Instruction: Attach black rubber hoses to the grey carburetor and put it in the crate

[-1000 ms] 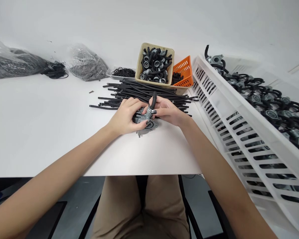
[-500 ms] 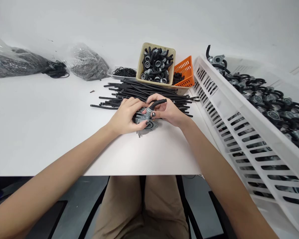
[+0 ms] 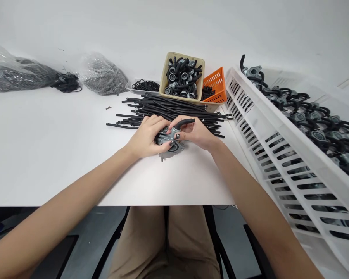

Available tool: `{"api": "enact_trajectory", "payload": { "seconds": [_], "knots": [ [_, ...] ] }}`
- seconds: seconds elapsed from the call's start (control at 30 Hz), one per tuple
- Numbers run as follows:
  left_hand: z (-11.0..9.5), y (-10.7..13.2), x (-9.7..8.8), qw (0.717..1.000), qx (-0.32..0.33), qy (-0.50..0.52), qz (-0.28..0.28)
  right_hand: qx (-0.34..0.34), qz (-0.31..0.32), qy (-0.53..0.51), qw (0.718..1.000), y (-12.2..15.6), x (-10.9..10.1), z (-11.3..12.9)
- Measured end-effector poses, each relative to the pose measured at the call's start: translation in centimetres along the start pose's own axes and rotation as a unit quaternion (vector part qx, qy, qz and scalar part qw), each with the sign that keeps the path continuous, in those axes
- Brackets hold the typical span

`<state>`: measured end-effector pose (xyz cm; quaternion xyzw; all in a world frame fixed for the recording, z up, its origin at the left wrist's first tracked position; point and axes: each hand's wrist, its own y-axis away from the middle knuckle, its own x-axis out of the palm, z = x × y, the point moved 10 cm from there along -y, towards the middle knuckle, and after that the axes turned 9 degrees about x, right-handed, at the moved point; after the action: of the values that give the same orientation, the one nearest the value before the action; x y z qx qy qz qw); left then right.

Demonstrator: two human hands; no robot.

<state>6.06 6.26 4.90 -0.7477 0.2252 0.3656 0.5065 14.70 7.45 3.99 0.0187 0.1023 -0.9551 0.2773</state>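
Note:
A grey metal carburetor (image 3: pixel 173 148) rests on the white table just in front of me. My left hand (image 3: pixel 147 136) is wrapped round its left side, the thumb pressed on the front near the round bore. At the top, my right hand (image 3: pixel 193 133) pinches the metal carburetor cap (image 3: pixel 173 134) between thumb and fingers. A bent black rubber tube (image 3: pixel 186 122) rises from that cap and points right, over the right hand. The fingers hide much of the carburetor's left and rear.
Black hoses (image 3: pixel 168 108) lie piled behind my hands. Beyond them stand a cream bin (image 3: pixel 162 83) of caps with tubes, an orange basket (image 3: pixel 219 85) and a clear tray (image 3: pixel 130 86) of black rings. A white crate (image 3: pixel 267 124) of carburetors flanks the right; plastic bags (image 3: pixel 101 75) sit back left.
My right hand's fingers have shifted slightly around the cap, the index finger reaching further left. The left hand and the carburetor stay almost where they were.

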Motion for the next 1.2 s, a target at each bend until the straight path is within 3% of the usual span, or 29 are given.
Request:
{"api": "enact_trajectory", "payload": {
  "seconds": [0.1,0.27,0.43,0.8,0.97,1.2],
  "knots": [
    [0.2,0.0,0.1,1.000,-0.009,-0.002,0.003,0.003,-0.006,-0.004,1.000,0.0,-0.1,-0.1],
    [0.3,0.0,0.1,1.000,-0.012,-0.003,0.001,0.034,0.039,-0.036,0.998,0.1,0.5,-0.7],
    [0.4,0.1,-0.1,1.000,-0.016,-0.011,-0.004,0.026,0.000,-0.024,0.999,0.0,0.1,-0.5],
    [0.9,0.3,-0.3,0.999,-0.037,-0.017,-0.016,0.028,-0.011,-0.013,0.999,-0.3,0.3,-1.0],
    [1.7,0.5,-0.2,0.997,-0.073,-0.023,-0.022,-0.029,-0.098,0.022,0.995,0.0,-1.5,0.1],
    [1.1,0.3,-0.1,0.998,-0.056,-0.013,-0.006,-0.053,-0.250,0.060,0.965,0.5,-3.2,1.1]
  ]
}}
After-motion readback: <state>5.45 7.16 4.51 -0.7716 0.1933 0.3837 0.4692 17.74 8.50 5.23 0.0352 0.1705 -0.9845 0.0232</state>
